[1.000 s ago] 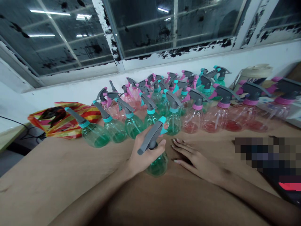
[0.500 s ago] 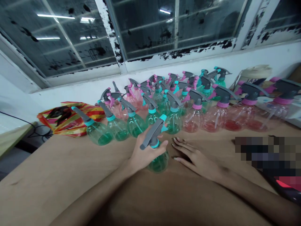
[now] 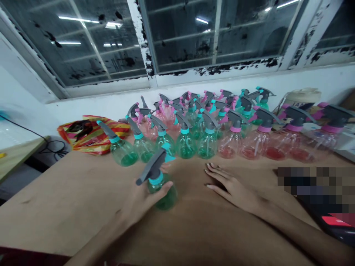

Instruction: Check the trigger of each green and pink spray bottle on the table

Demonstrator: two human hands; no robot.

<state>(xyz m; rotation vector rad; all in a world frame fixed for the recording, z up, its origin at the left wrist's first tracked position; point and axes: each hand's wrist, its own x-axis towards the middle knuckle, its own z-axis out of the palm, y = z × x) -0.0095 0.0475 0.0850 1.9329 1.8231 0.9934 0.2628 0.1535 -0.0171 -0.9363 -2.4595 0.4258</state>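
Note:
My left hand is wrapped round a green spray bottle with a grey trigger head and turquoise collar. The bottle leans a little, its nozzle pointing away from me. Palm down on the wooden table, my right hand rests with fingers stretched out, holding nothing. Beyond both hands stands a front row of spray bottles: green ones such as this spray bottle on the left, and pink ones such as this spray bottle on the right.
More spray bottles crowd behind the front row, by the wall below the window. A red and yellow plastic bag lies at the left. A cream container stands at the back right. A blurred-out dark object lies at the right.
My left hand has moved left with the green spray bottle, away from the front row. My right hand stays in place on the table. The view has shifted slightly.

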